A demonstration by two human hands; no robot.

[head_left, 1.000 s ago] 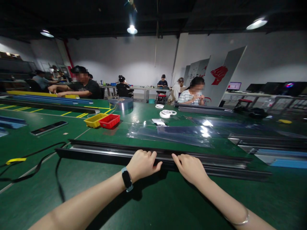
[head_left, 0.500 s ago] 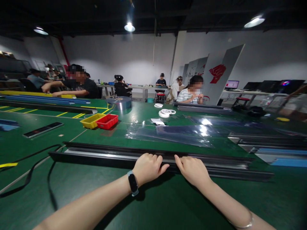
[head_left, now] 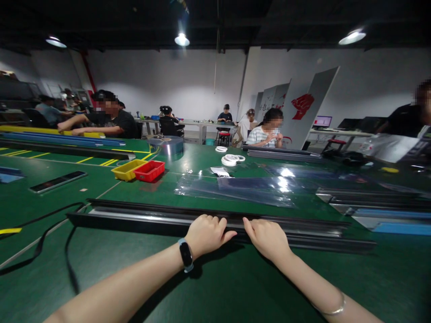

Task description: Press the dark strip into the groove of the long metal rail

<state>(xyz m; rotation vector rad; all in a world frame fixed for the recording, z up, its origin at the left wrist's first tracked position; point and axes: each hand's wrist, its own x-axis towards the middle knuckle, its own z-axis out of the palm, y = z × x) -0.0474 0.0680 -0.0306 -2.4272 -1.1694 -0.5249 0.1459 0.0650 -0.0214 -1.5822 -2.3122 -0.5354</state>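
Note:
A long black channel-shaped profile (head_left: 134,219) lies across the green table (head_left: 215,287) in front of me, with a shiny strip along its inside. My left hand (head_left: 206,234) is closed over the near side of the profile around its middle, fingers curled into the channel and thumb pointing right. Just to the right, my right hand (head_left: 267,237) grips the same profile, its thumb towards the left hand. The fingertips of both hands are hidden inside the channel. A thin black strap (head_left: 42,246) trails on the table by the profile's left end.
Beyond the profile lie clear plastic film (head_left: 245,188), white tape rolls (head_left: 230,159), a yellow bin (head_left: 128,170) and a red bin (head_left: 150,171). A phone-like dark slab (head_left: 58,181) rests at left. More profiles (head_left: 387,215) lie at right. Co-workers sit across the table.
Both hands keep their place on the profile. The view has shifted slightly, and a person in dark clothes has come into sight at the far right.

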